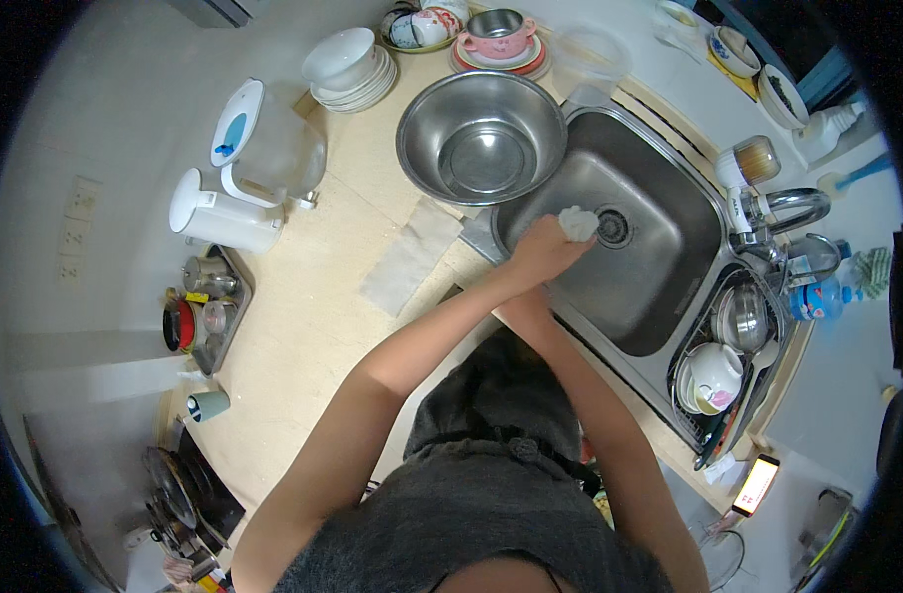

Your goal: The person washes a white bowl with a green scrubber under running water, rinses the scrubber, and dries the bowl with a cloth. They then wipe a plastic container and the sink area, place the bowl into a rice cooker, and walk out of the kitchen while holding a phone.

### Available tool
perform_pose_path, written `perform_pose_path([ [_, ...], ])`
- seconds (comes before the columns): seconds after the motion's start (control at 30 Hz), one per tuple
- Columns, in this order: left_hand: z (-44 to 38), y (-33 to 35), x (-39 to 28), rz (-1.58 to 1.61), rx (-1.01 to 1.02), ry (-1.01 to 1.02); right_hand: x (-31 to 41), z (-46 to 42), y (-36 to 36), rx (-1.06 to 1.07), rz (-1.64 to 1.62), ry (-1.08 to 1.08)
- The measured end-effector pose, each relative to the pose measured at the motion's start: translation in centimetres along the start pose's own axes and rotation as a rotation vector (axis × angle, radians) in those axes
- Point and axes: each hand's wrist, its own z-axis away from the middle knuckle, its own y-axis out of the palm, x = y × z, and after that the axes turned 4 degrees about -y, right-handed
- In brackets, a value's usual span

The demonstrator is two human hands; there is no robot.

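Observation:
My left hand (553, 246) reaches over the near left part of the stainless steel sink (644, 311), its fingers closed around a crumpled white cloth or tissue (578, 223). The sink's drain (613, 226) lies just beyond that bundle. Lower down, at the sink's front rim, my right hand (525, 307) is beneath my left forearm, which hides part of it; whether it holds anything cannot be seen. A large steel basin (488, 141) overlaps the sink's left rim. On the counter to the left of my hands, a pale flat cloth or paper towel (413, 257) is spread out.
White bowls (340, 59) and a pink two-handled pot (498, 38) stand behind the basin. A clear pitcher (273, 156) and a white jug (225, 215) line the wall. Right of the sink are the faucet (792, 204) and a dish rack (725, 356) with bowls.

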Motion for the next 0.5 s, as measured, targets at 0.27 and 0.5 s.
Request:
perform_pose_path([
  [0.27,6.8,-9.9,-3.3,-0.248,-0.248,-0.126,10.9,-8.6,7.1,0.279,0.388,-0.116],
  [0.5,5.7,-14.4,6.1,0.107,-0.521,-0.128,6.7,-4.7,2.1,0.048,-0.29,0.093],
])
